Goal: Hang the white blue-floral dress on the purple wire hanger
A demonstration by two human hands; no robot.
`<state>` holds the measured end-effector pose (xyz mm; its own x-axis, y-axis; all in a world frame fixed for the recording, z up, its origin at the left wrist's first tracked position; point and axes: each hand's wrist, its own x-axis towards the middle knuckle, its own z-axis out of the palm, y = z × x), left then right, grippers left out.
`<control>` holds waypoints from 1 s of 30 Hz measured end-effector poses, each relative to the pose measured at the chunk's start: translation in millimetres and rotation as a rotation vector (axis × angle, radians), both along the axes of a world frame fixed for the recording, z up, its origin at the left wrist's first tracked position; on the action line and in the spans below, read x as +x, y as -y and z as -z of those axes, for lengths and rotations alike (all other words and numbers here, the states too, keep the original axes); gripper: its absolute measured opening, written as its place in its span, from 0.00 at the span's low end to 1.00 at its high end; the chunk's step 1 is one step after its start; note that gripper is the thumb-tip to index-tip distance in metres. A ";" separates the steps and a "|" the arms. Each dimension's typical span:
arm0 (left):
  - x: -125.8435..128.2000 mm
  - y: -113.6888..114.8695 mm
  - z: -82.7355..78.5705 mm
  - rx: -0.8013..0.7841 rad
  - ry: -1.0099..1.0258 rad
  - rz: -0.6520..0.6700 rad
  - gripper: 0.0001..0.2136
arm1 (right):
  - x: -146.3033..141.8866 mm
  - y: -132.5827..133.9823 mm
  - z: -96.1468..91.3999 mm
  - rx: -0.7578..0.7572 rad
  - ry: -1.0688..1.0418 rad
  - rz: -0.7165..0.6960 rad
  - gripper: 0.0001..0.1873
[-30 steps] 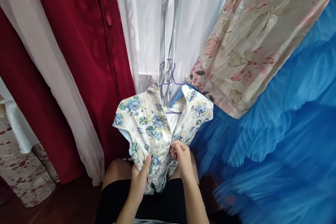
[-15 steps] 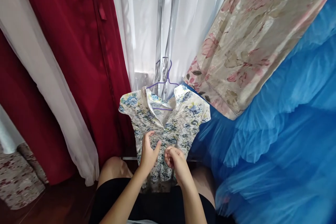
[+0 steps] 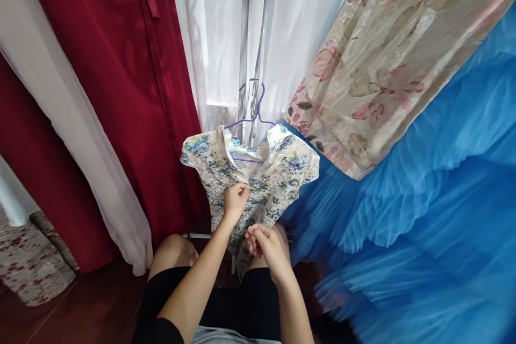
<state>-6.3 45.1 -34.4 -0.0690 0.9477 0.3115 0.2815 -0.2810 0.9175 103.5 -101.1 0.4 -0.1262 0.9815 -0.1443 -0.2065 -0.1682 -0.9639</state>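
Observation:
A short-sleeved blouse with a blue, white and yellow flower print hangs on a purple hanger in front of me. My left hand is closed in a pinch on the blouse's front edge, at the bottom of the V neckline. Lower and to the right, my right hand is held in front of the blouse with fingers curled and thumb against the forefinger. Whether anything sits between those fingertips is too small to tell. My forearms cover part of the blouse's lower front.
Red cloth and a pale sheer length hang at left. White fabric hangs behind the hanger. A beige floral garment and blue ruffled tulle fill the right. My knees flank the blouse above a dark red floor.
My left hand has risen from open above the cloth to a pinch at the neckline's base. My right hand has shifted slightly left and down. The blouse's lower part has swung left, baring my right knee.

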 end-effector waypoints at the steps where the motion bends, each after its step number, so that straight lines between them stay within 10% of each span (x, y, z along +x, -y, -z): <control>1: -1.6 3.2 -0.5 0.006 0.007 0.001 0.10 | 1.7 -0.9 1.9 0.006 0.010 0.003 0.18; 13: -15.7 104.3 -18.7 0.016 0.089 0.147 0.09 | -6.4 -27.5 39.4 0.318 0.308 0.381 0.20; 30: -30.9 112.4 -23.2 -0.186 0.374 0.222 0.12 | -21.1 -16.0 34.3 0.505 0.387 0.298 0.09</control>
<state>-37.1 -67.3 -11.2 0.0665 0.9897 0.1271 -0.1261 -0.1180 0.9850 82.4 -85.1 -33.9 0.1272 0.9248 0.3586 0.1996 0.3303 -0.9225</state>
